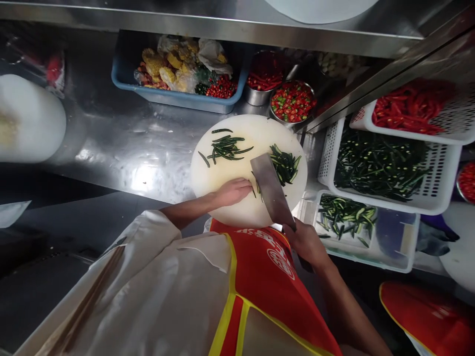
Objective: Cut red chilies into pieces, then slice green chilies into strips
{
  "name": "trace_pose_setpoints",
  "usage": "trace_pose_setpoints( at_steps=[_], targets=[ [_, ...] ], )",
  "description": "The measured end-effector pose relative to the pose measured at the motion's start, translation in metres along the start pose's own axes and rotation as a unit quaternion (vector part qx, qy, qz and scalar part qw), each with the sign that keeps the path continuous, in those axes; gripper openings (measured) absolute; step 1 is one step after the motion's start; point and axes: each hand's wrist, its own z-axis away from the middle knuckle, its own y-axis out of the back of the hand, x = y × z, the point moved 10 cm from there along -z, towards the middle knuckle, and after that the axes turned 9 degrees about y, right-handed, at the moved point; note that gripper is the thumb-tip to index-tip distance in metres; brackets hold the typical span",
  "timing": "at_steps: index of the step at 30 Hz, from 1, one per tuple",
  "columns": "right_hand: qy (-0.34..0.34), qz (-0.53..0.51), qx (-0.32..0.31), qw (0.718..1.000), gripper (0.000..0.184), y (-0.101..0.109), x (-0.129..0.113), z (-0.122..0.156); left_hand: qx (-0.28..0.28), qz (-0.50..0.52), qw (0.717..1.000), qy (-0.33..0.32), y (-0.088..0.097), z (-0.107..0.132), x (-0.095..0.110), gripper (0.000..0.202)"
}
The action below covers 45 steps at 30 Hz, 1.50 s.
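Observation:
A round white cutting board point(237, 163) lies on the steel counter. My right hand point(306, 242) is closed round the handle of a cleaver point(270, 190), whose blade rests on the board. My left hand point(234, 191) lies curled on the board just left of the blade, pressing down green chillies that are mostly hidden under it. A loose bunch of whole green chillies point(227, 147) lies at the board's far left. A pile of cut green chillies point(285, 164) sits right of the blade.
A white basket of green chillies point(378, 165) and a clear tub of cut ones point(345, 215) stand right. A basket of red chillies point(411, 106), metal bowls of chopped chillies point(292, 101), and a blue tray point(178, 74) sit behind. Another white board point(29, 118) is at left.

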Motion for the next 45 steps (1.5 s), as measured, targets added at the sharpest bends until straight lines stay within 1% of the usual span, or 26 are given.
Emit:
trace_pose_setpoints(
  at_steps=[1, 2, 4, 5, 6, 7, 8, 9, 10, 11, 14, 16, 17, 19, 22, 25, 28, 30, 32, 34, 37, 39, 40, 42, 44, 45],
  targets=[
    [-0.002, -0.003, -0.002, 1.0, 0.033, 0.001, 0.003, 0.008, 0.025, -0.006, 0.999, 0.027, 0.014, 0.004, -0.015, 0.027],
    [0.004, -0.009, -0.01, 1.0, 0.033, 0.0, 0.006, 0.015, 0.058, -0.016, 0.996, 0.067, 0.031, 0.009, -0.034, 0.024],
    [0.034, -0.027, -0.044, 0.998, 0.033, -0.007, 0.006, 0.027, 0.129, -0.054, 0.973, 0.184, 0.069, 0.026, -0.085, 0.021],
    [0.052, -0.038, -0.062, 0.996, 0.033, -0.012, 0.006, 0.03, 0.15, -0.077, 0.957, 0.237, 0.084, 0.036, -0.108, 0.022],
    [0.066, -0.049, -0.076, 0.994, 0.033, -0.016, 0.005, 0.032, 0.157, -0.1, 0.944, 0.274, 0.095, 0.045, -0.126, 0.023],
    [0.071, -0.058, -0.082, 0.992, 0.033, -0.019, 0.006, 0.032, 0.147, -0.119, 0.937, 0.293, 0.1, 0.051, -0.139, 0.024],
    [0.066, -0.064, -0.079, 0.993, 0.033, -0.019, 0.007, 0.031, 0.131, -0.131, 0.938, 0.294, 0.1, 0.056, -0.144, 0.024],
    [0.053, -0.067, -0.07, 0.994, 0.033, -0.019, 0.009, 0.028, 0.109, -0.134, 0.944, 0.28, 0.095, 0.058, -0.143, 0.024],
    [0.034, -0.067, -0.057, 0.996, 0.034, -0.016, 0.012, 0.025, 0.086, -0.129, 0.955, 0.254, 0.086, 0.058, -0.135, 0.024],
    [0.015, -0.066, -0.043, 0.997, 0.034, -0.014, 0.014, 0.022, 0.068, -0.117, 0.966, 0.222, 0.074, 0.057, -0.122, 0.024],
    [-0.016, -0.04, -0.016, 0.999, 0.035, -0.006, 0.012, 0.015, 0.039, -0.076, 0.989, 0.119, 0.036, 0.047, -0.065, 0.023],
    [-0.014, -0.01, -0.009, 1.0, 0.033, -0.003, 0.006, 0.014, 0.028, -0.054, 0.996, 0.065, 0.014, 0.035, -0.029, 0.022],
    [-0.011, 0.002, -0.009, 1.0, 0.031, -0.002, 0.004, 0.015, 0.027, -0.046, 0.998, 0.045, 0.006, 0.029, -0.015, 0.021],
    [-0.005, 0.013, -0.013, 1.0, 0.029, 0.0, -0.001, 0.018, 0.027, -0.03, 0.999, 0.018, -0.004, 0.015, 0.004, 0.022],
    [0.008, 0.001, -0.033, 0.999, 0.027, 0.0, -0.006, 0.027, 0.03, -0.015, 0.999, -0.001, -0.009, 0.001, 0.015, 0.024],
    [0.012, -0.013, -0.062, 0.998, 0.027, 0.002, -0.007, 0.038, 0.022, -0.005, 1.0, -0.007, -0.012, -0.002, 0.017, 0.024],
    [-0.003, -0.017, -0.081, 0.997, 0.026, 0.006, -0.001, 0.048, 0.017, 0.0, 1.0, -0.008, -0.013, -0.001, 0.016, 0.025],
    [-0.014, -0.01, -0.088, 0.996, 0.026, 0.008, 0.003, 0.05, 0.02, -0.003, 1.0, -0.01, -0.014, -0.001, 0.015, 0.026],
    [-0.012, 0.0, -0.09, 0.996, 0.026, 0.006, 0.002, 0.042, 0.019, -0.005, 1.0, -0.015, -0.016, -0.001, 0.015, 0.026],
    [-0.006, 0.006, -0.081, 0.997, 0.026, 0.0, -0.002, 0.027, 0.011, -0.006, 1.0, -0.017, -0.02, -0.002, 0.016, 0.027],
    [0.004, 0.014, -0.033, 0.999, 0.026, -0.005, -0.01, -0.001, -0.004, -0.003, 1.0, -0.019, -0.021, -0.003, 0.017, 0.028],
    [0.011, 0.018, 0.003, 1.0, 0.027, -0.004, -0.012, -0.01, -0.005, -0.003, 1.0, -0.008, -0.015, -0.003, 0.013, 0.028],
    [0.011, 0.02, 0.016, 1.0, 0.028, -0.002, -0.011, -0.009, 0.003, -0.006, 1.0, 0.011, -0.008, -0.002, 0.007, 0.028],
    [0.01, 0.02, 0.022, 0.999, 0.031, 0.001, -0.006, 0.001, 0.034, -0.025, 0.995, 0.093, 0.012, -0.001, -0.019, 0.027],
    [0.026, 0.006, -0.002, 1.0, 0.032, 0.002, -0.003, 0.017, 0.057, -0.054, 0.977, 0.198, 0.033, 0.005, -0.054, 0.026],
    [0.041, -0.005, -0.024, 0.999, 0.033, -0.001, -0.003, 0.025, 0.053, -0.066, 0.967, 0.24, 0.04, 0.009, -0.069, 0.026]
  ],
)
